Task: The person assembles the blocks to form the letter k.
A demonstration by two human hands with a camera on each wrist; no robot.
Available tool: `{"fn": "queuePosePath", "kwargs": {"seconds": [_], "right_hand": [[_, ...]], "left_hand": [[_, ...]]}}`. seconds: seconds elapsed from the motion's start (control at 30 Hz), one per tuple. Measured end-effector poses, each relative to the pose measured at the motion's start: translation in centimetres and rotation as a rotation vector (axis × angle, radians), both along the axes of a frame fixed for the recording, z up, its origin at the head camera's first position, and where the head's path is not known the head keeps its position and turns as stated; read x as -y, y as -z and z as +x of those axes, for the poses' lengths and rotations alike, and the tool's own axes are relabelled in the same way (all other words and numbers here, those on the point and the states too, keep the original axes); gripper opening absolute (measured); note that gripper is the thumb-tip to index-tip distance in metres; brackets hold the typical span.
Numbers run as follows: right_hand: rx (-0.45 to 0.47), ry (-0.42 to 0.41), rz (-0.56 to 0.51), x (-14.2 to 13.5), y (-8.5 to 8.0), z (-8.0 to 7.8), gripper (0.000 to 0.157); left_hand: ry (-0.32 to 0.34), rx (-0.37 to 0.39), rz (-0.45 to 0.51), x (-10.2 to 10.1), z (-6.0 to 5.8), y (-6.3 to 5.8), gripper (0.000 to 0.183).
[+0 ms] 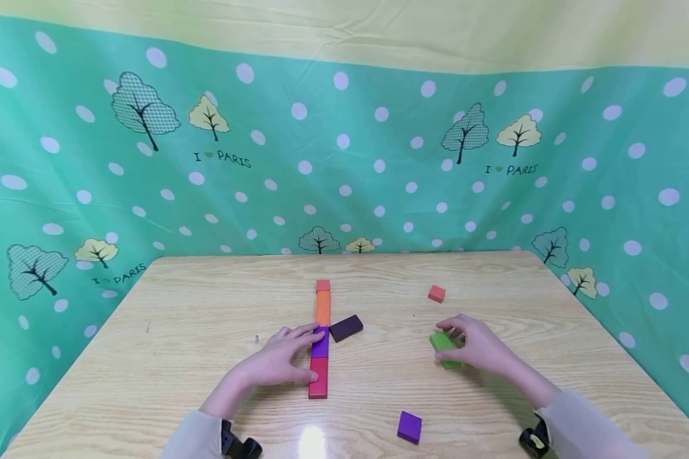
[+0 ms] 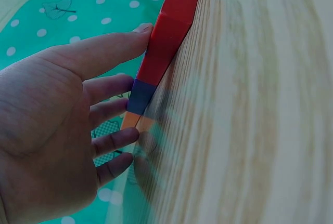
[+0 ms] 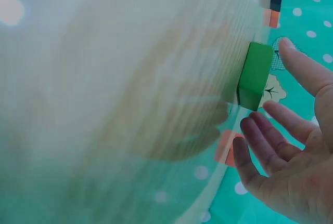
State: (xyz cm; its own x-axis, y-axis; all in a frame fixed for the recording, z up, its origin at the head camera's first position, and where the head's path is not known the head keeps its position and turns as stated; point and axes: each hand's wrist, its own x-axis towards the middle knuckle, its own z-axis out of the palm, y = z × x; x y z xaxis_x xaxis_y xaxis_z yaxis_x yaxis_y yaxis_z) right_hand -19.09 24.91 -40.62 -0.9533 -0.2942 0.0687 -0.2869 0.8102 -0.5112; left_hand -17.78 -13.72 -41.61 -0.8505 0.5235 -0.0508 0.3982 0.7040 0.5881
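My left hand (image 1: 275,362) touches a straight row of blocks, its fingertips on the purple block (image 1: 319,346) and its thumb at the long red block (image 1: 318,386). Farther along that row lie an orange block (image 1: 323,309) and a small red block (image 1: 323,285). In the left wrist view the fingers are spread along the side of the row. A green block (image 1: 444,346) lies on the table between the spread thumb and fingers of my right hand (image 1: 478,345). The right wrist view shows these fingers loosely bent around the green block (image 3: 255,73).
A dark block (image 1: 346,328) lies slantwise beside the row's right side. Beyond the right hand is a small red block (image 1: 436,293). Another purple block (image 1: 409,427) sits near the front of the wooden table (image 1: 207,287). A dotted green curtain (image 1: 344,166) hangs behind.
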Motion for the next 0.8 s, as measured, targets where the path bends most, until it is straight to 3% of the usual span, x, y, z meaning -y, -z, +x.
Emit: {"fn": "queuePosePath", "kwargs": {"seconds": [0.3,0.6,0.8], "right_hand": [[0.065,0.043,-0.003,-0.02,-0.03,0.56,0.074],[0.134,0.075,-0.051,0.15,0.13,0.31,0.068],[0.141,0.053,-0.047,0.3,0.01,0.24,0.062]], "left_hand": [[0.004,-0.002,0.003,0.06,-0.03,0.06,0.074],[0.008,0.0,0.003,0.05,-0.08,0.06,0.074],[0.006,-0.002,-0.002,-0.02,-0.1,0.07,0.074]]}}
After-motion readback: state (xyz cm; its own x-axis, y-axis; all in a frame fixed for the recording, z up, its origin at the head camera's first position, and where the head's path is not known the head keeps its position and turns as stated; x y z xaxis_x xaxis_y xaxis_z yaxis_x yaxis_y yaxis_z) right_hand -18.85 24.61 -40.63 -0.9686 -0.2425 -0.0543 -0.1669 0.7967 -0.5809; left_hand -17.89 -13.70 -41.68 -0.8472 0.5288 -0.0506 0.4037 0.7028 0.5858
